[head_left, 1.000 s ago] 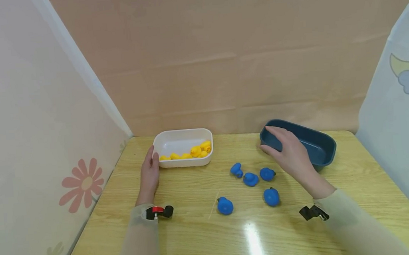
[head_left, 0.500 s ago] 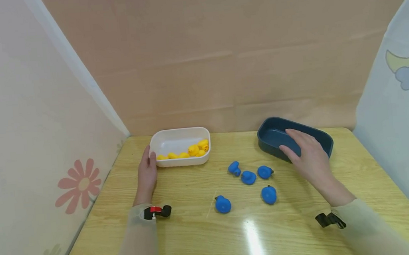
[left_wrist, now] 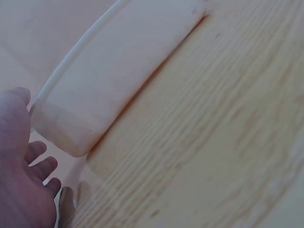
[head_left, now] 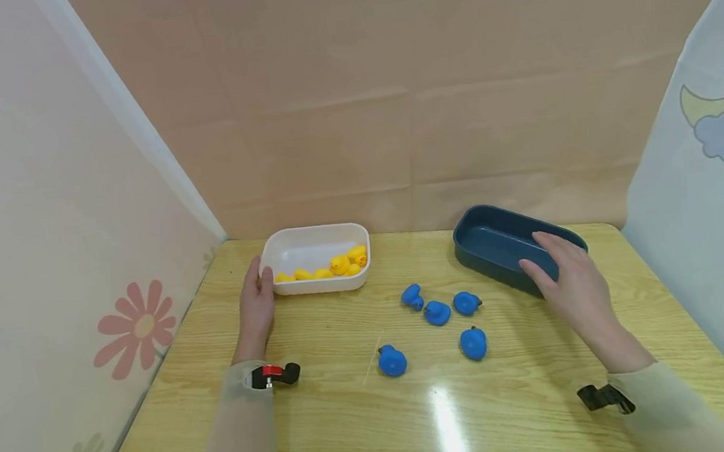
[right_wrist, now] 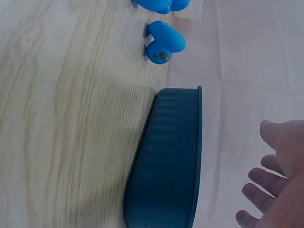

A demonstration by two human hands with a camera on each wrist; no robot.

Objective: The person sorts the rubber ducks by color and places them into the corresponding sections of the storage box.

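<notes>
At the back left of the table stands a white box with several yellow rubber ducks along its near side. My left hand is at its left end, fingers loosely extended; in the left wrist view the thumb is by the rim, and contact is hard to tell. Over the near right side of a dark blue box hovers my right hand, fingers spread and holding nothing. The right wrist view shows this hand apart from the box wall. Several blue rubber ducks lie scattered between the boxes.
Beneath everything is a wood-grain table. A brown paper backdrop rises behind both boxes. Patterned cloth walls flank the table, with a flower on the left one.
My right hand has drawn right and nearer to me, from the dark box's left end toward its right side. The left hand stays by the white box. The view has shifted slightly.
</notes>
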